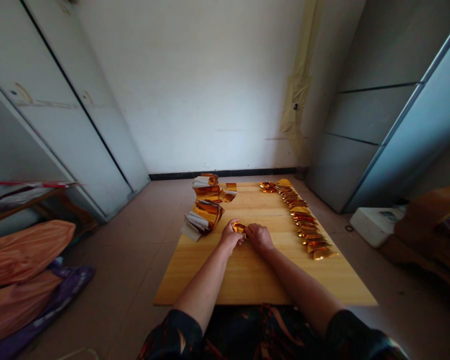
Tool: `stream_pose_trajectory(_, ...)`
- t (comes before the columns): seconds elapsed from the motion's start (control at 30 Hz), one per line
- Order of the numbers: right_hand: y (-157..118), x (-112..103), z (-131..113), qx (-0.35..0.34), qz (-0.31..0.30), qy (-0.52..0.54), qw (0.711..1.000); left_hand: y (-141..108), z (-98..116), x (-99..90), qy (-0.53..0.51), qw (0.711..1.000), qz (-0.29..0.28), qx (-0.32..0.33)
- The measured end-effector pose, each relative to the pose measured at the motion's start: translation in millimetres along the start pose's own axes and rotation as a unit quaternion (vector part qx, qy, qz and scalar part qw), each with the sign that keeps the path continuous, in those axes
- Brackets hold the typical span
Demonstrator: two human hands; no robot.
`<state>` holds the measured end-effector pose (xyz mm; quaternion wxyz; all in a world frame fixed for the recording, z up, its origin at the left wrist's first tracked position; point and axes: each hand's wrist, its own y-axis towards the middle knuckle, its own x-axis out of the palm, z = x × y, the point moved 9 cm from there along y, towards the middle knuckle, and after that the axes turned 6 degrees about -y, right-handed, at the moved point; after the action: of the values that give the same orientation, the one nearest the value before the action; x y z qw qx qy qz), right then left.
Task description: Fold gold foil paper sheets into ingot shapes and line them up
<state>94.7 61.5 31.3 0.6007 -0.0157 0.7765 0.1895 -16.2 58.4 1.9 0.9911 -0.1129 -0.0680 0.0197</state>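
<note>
Near the middle of the wooden board (225, 275), a small shiny gold foil piece (239, 228) is held between both hands. My left hand (230, 237) grips its left side, fingers curled round it. The fingers of my right hand (260, 237) press together at its right edge. To the left lie loose stacks of gold foil sheets with pale backs (209, 212). Along the right side runs a row of folded gold foil pieces (307, 225), with a small gold cluster (269, 187) at its far end.
Grey cabinets (60, 115) stand at the left, above orange and purple bags (26, 260) on the floor. A large grey refrigerator-like unit (367, 110) is at the right, near a white box (373, 225) and a brown wooden piece (427, 235). A pale wall (210, 90) rises behind.
</note>
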Motion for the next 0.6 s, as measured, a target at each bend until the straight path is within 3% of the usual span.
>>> stream_pose_trajectory(0.23,-1.7,-3.9,0.9,-0.017,0.012,0.047,0.999,4.7,-8.0,-5.1,-0.024,0.999,0.034,-0.014)
stream_pose_trajectory(0.6,-9.1,-8.5,4.9,-0.039,0.032,0.172,0.984,6.5,-10.3,-9.1,-0.117,0.991,0.04,-0.05)
